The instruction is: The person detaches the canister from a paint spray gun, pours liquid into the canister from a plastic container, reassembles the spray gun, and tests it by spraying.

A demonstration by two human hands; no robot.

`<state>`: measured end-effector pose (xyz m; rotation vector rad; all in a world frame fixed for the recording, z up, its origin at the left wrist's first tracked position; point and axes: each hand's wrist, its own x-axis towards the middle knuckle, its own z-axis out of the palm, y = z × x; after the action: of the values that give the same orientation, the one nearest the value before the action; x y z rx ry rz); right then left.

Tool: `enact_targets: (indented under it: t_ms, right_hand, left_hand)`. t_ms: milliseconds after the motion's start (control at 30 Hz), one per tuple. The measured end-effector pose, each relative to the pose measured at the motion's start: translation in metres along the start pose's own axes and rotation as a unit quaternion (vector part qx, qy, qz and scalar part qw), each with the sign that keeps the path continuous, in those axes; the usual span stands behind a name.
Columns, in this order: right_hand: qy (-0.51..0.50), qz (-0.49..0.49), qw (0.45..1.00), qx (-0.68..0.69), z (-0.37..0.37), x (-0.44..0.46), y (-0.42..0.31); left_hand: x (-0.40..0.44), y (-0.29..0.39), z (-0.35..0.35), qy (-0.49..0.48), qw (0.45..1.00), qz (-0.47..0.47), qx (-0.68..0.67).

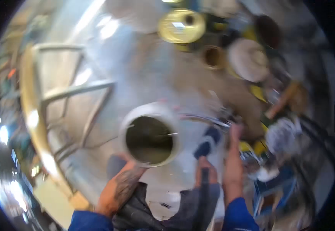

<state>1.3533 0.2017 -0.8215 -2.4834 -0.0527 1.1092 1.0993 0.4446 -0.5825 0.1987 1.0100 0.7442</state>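
A white round pot [171, 150] with a dark hollow inside faces up toward me at the middle of the view. My left hand [132, 161] is at its near left rim, most of the fingers hidden behind the pot, and appears to hold it. Right of the pot, my right hand [235, 131] is closed around a blurred metal tool [224, 116]. A thin, curved, shiny strip [202, 118] reaches from near that tool toward the pot; whether they join is unclear.
A metal frame with slanted bars [75, 90] stands at left, beside a curved tan edge [31, 111]. Ahead are a yellow round lid [181, 26], a brown cup-like container [213, 57] and a pale rounded object [248, 59]. A blue stand [277, 188] and dark hoses [317, 134] are at right.
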Motion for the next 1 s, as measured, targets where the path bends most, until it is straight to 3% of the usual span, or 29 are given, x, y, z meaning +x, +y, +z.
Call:
enact_targets:
  t_ms: [33, 100, 200, 300, 467, 533, 633, 667, 733, 800, 867, 933, 1000]
  right_hand:
    - [0.086, -0.165, 0.981, 0.060, 0.023, 0.026, 0.033]
    - [-0.098, 0.040, 0.977, 0.187, 0.016, 0.051, 0.048]
    - [-0.119, -0.025, 0.980, 0.155, -0.007, 0.011, -0.003]
    - [-0.034, -0.161, 0.980, 0.107, 0.009, 0.044, 0.057]
    - [0.003, -0.212, 0.977, 0.025, -0.063, -0.045, -0.013]
    - [0.111, -0.415, 0.894, -0.124, -0.084, -0.075, -0.035]
    - [-0.003, -0.425, 0.899, -0.100, -0.121, -0.140, -0.107]
    - [-0.060, -0.414, 0.904, -0.089, -0.136, -0.174, -0.142]
    - [-0.087, -0.572, 0.800, -0.159, -0.153, -0.221, -0.188]
    - [-0.167, -0.638, 0.736, -0.152, -0.151, -0.267, -0.214]
    - [-0.245, -0.605, 0.731, -0.198, -0.144, -0.308, -0.239]
    - [-0.257, -0.675, 0.659, -0.213, -0.123, -0.373, -0.248]
    - [-0.280, -0.685, 0.625, -0.248, -0.100, -0.438, -0.249]
  left_hand:
    - [-0.006, 0.001, -0.003, 0.013, 1.000, 0.003, 0.009]
    - [-0.017, 0.000, -0.004, 0.035, 0.999, 0.008, 0.018]
    - [-0.031, -0.003, -0.004, 0.056, 0.998, 0.011, 0.016]
    - [-0.057, -0.001, 0.000, 0.070, 0.997, 0.008, -0.009]
    - [-0.146, 0.033, 0.022, -0.007, 0.979, -0.071, -0.189]
    - [-0.202, 0.051, 0.033, -0.037, 0.971, -0.064, -0.228]
    - [-0.286, 0.068, 0.042, -0.064, 0.962, -0.003, -0.266]
    - [-0.317, 0.076, 0.050, -0.078, 0.938, 0.022, -0.337]
    - [-0.369, 0.086, 0.037, -0.054, 0.924, 0.062, -0.373]
    - [-0.419, 0.074, 0.007, -0.055, 0.915, 0.134, -0.378]
    - [-0.444, 0.058, -0.006, -0.035, 0.894, 0.198, -0.400]
    - [-0.491, 0.057, -0.031, -0.017, 0.858, 0.265, -0.439]
    - [-0.522, 0.042, -0.058, -0.050, 0.816, 0.361, -0.449]
